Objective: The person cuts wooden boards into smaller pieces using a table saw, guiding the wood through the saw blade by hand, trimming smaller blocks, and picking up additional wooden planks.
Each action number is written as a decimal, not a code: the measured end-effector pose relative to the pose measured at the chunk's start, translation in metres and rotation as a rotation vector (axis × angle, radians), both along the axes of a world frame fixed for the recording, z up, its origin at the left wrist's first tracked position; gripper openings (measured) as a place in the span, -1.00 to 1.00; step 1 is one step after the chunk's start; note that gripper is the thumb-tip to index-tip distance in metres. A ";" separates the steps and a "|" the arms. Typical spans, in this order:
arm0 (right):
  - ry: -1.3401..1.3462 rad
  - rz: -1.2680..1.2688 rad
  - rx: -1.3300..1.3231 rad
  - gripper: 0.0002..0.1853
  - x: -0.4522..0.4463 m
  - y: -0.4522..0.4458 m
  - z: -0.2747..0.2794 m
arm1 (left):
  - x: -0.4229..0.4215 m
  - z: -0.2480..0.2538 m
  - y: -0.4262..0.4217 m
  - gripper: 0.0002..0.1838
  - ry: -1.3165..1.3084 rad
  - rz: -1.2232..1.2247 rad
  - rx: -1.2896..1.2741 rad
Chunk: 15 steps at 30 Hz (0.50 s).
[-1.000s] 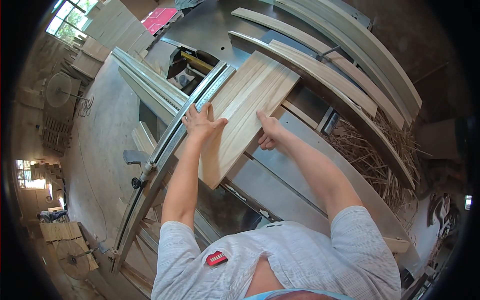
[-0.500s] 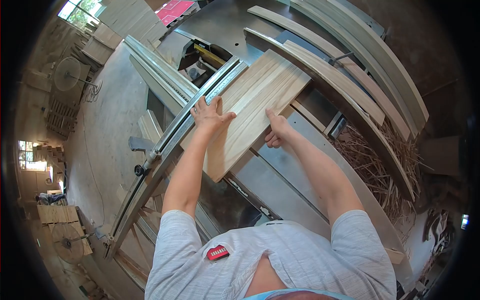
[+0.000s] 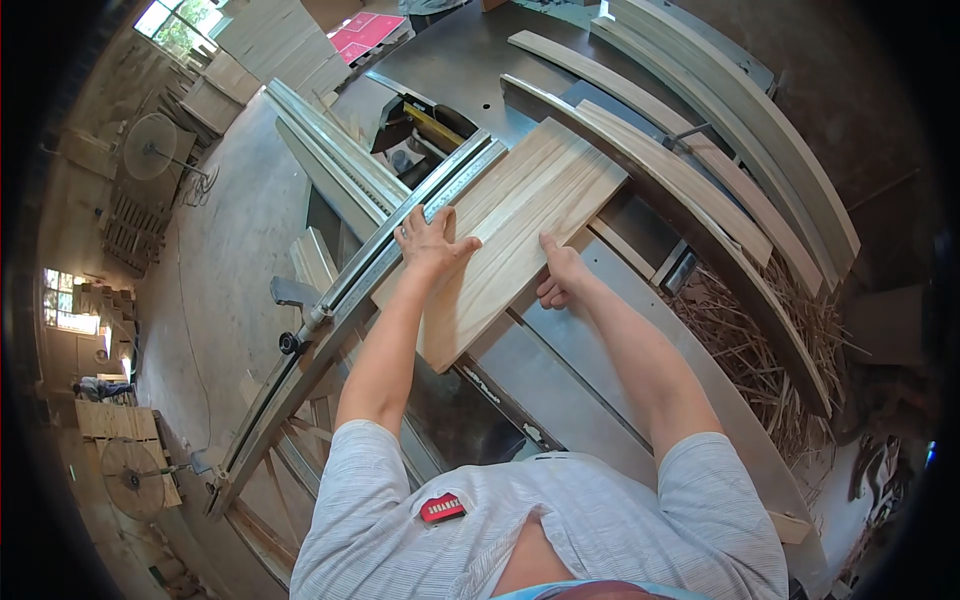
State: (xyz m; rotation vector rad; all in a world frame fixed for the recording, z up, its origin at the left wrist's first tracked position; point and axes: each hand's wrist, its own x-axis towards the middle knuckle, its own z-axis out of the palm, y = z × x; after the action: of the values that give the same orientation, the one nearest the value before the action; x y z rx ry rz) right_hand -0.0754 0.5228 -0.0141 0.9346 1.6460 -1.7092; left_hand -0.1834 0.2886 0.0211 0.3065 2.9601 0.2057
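Note:
A wide, pale wooden board (image 3: 535, 215) with streaked grain lies slantwise across a metal machine table (image 3: 560, 365). Its far left edge runs along a silver metal fence with a scale (image 3: 465, 165). My left hand (image 3: 432, 243) rests on the board near that fence, fingers spread and thumb stretched out over the wood; the fingertips reach the fence. At the board's near right edge, my right hand (image 3: 565, 275) has its thumb on the top face and its other fingers curled below at the edge. Whether those fingers touch the underside is hidden.
A long dark rail (image 3: 690, 215) crosses beyond the board's right end. Several long wooden strips (image 3: 640, 90) lie past it. A heap of thin wood offcuts (image 3: 765, 350) sits to the right. Standing fans (image 3: 150, 147) and stacked panels (image 3: 275, 45) are at the left and back.
The whole view has shifted slightly, so everything appears a little lower and to the right. Both hands keep the same places on the board, with no clear movement of the board along the fence.

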 end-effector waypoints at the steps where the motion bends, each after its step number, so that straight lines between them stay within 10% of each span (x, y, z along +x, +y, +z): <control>1: 0.003 -0.002 -0.001 0.05 0.000 0.000 0.000 | 0.000 0.000 0.000 0.00 -0.002 0.001 0.005; 15: 0.080 0.002 0.012 0.10 0.003 0.001 -0.008 | -0.002 -0.015 -0.004 -0.02 0.089 -0.007 -0.056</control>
State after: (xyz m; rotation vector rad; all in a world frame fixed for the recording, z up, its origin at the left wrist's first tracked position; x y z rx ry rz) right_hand -0.0727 0.5239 -0.0221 0.8797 1.7093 -1.7576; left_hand -0.1854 0.2847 0.0062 0.3273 3.0456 0.1111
